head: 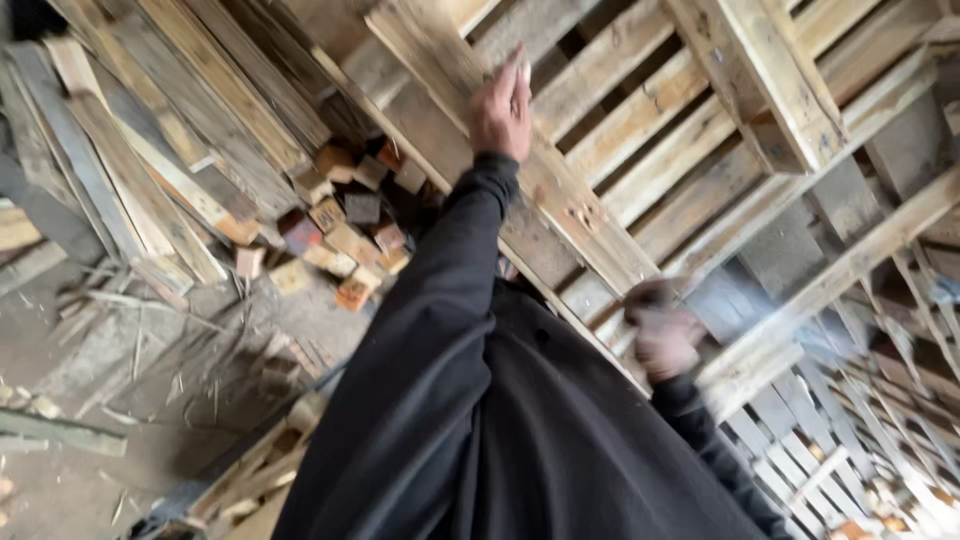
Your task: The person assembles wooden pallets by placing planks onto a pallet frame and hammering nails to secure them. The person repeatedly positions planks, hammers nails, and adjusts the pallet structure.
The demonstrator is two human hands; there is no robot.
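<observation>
Two bare hands grip one large wooden pallet [640, 130], which stands tilted and fills the upper right of the frame. Loose planks [150, 150] lean in a stack at the upper left, with a heap of small wood blocks [345, 230] below them near the centre. More pallets [850, 440] lie at the lower right. Upper centre, the left hand [503, 108] rests on a slanting pallet board, fingers together. Right of centre, the right hand [662, 335], blurred, is clenched on the pallet's lower edge.

Rough, unfinished wooden pallet [640, 130]; matt black cloth sleeve [440, 290].
</observation>
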